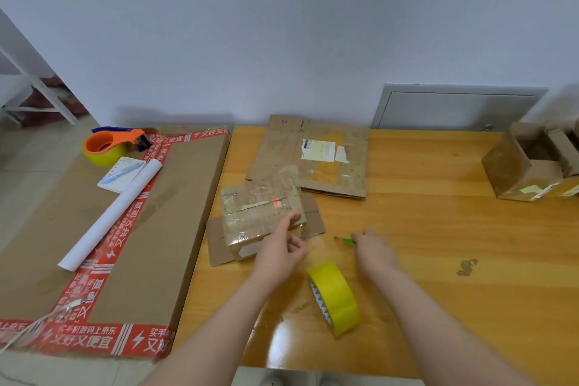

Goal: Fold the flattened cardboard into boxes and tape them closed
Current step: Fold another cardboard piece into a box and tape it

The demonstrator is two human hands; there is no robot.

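Small taped brown cardboard box (263,213), presumably light and tape-slick, best gripped by its edges: left hand (280,252) touches it straight-fingered, right hand (374,249) clutches thin green tool (344,240).

Left hand (279,252), forefinger extended (others curled), right hand (372,247) gripping green tool (346,240)

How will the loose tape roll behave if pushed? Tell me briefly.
The tape roll seems to stand on its curved rim on the glossy table, so a nudge would probably send it rolling. Its wide band should resist tipping over. Being a wound ring, it likely stays stiff when gripped.
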